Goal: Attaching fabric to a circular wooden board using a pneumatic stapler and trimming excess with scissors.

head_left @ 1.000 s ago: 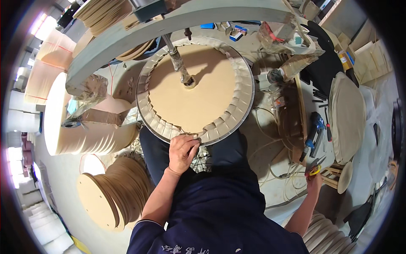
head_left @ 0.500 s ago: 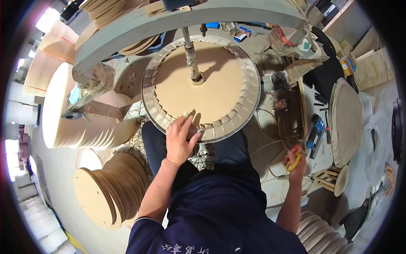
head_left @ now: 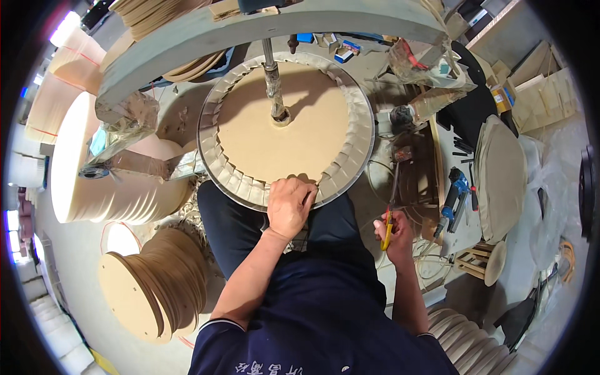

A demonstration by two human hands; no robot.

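Observation:
In front of me, over my lap, sits a large round tan board (head_left: 256, 150). A pale pleated strip (head_left: 351, 147) folds in all around its rim. A wrapped metal shaft (head_left: 273, 84) comes down onto its middle. At the near rim my left hand (head_left: 287, 206) lies with bent fingers closed on the pleated strip; the fingertips are partly hidden. My right hand (head_left: 399, 240), off to the right of the disc, grips a pair of scissors (head_left: 389, 226) with yellow and red handles. Their long dark blades point away from me, apart from the disc.
A grey curved beam (head_left: 275, 26) spans above the far rim. Wooden discs on a spool (head_left: 156, 281) lie at the left. On the right bench are a blue tool (head_left: 454, 194), a red-handled screwdriver (head_left: 473, 197) and a stack of grey round pieces (head_left: 500, 181).
My left hand has slid right along the near rim, its fingers more bent. My right hand has come left toward the disc, with the scissors now pointing forward. The view has shifted slightly.

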